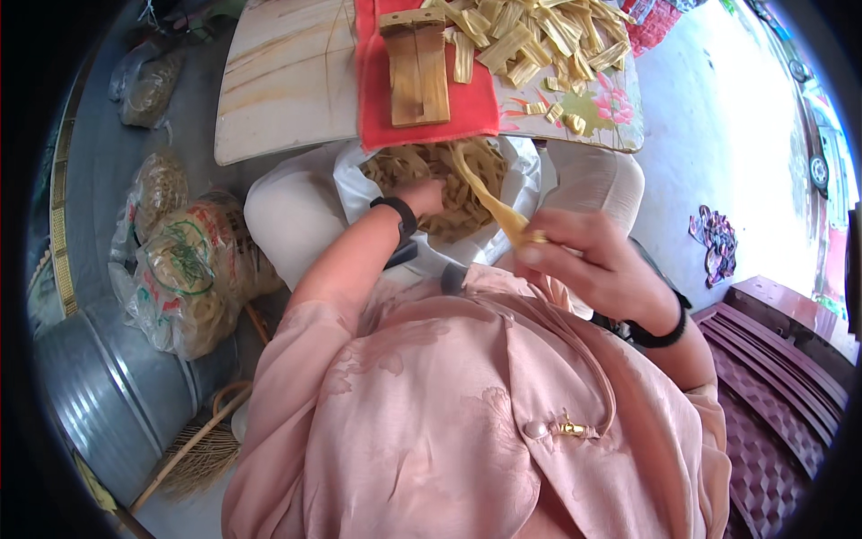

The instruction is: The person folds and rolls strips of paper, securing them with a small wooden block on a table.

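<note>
Your right hand (588,260) pinches the near end of a pale yellow strip (485,198), fingers (539,241) clenched on it. Its long axis runs up and leftward from those fingers into the white bag (359,193) on your lap. Your left hand (422,196) sits inside that bag, closer to the heap of dry, flat, fibrous strips; its grip cannot be judged. Beyond the bag, the tabletop (278,90) carries a red cloth (382,99), a wooden block (416,67) and more cut strips.
</note>
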Demonstrator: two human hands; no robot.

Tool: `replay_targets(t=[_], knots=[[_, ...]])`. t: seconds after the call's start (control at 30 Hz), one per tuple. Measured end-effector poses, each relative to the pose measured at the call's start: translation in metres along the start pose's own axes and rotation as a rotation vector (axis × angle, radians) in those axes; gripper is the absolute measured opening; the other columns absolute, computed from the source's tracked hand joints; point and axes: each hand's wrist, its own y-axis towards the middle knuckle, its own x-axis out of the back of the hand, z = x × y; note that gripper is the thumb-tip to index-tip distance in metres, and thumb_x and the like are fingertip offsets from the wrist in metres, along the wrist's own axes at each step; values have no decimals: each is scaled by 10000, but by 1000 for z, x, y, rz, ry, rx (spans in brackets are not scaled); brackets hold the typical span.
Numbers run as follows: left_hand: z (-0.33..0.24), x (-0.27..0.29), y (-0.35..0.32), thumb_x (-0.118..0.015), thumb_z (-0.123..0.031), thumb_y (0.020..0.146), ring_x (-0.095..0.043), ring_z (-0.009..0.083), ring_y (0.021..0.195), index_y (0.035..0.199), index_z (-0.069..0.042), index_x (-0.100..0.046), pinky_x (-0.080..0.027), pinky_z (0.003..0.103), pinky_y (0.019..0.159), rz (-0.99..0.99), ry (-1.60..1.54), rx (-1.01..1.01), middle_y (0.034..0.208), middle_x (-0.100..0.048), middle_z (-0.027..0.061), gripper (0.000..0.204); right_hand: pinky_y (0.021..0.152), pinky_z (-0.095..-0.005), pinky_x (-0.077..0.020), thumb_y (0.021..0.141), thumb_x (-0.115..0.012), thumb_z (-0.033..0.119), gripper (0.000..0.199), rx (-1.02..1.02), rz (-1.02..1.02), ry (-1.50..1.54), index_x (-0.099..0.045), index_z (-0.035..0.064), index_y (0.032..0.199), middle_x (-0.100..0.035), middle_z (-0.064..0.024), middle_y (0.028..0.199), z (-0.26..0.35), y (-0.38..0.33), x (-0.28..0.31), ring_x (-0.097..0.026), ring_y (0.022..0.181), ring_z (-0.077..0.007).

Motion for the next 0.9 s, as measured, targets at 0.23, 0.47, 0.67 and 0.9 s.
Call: replay_targets(t=[0.23,0.47,0.67,0.9], knots=[[-28,-4,-11,-573,-154,732,-519,302,1066,940,-69,-641,-412,445,868,-425,459,-35,978,-608,123,234,548,-293,-416,893,-538,111,150,-129,50,-262,-551,-32,850,-534,-110,627,-26,-1,-5,-530,564,-168],[-34,29,-45,-489,-191,823,-625,293,777,782,-22,-606,-446,375,759,-281,215,21,791,-630,195,209,556,-357,-437,864,-555,137,164,-32,-49,-530,-564,-24,840,-564,-127,609,-27,6,-4,-559,573,-320],[-52,79,-134,-454,-263,933,-484,67,595,730,-31,-496,-424,231,589,-418,-972,-217,615,-508,-3,311,709,-414,-467,821,-597,160,320,-164,69,-815,-508,5,1086,-563,-171,1014,-59,26,-19,-571,848,-360],[-111,123,-230,-511,-353,920,-393,25,581,802,-31,-587,-341,168,552,-362,-1107,-406,669,-510,-38,351,863,-384,-446,797,-604,128,481,399,-285,-602,-422,38,1233,-449,-170,1232,-61,77,-50,-522,1046,-326]])
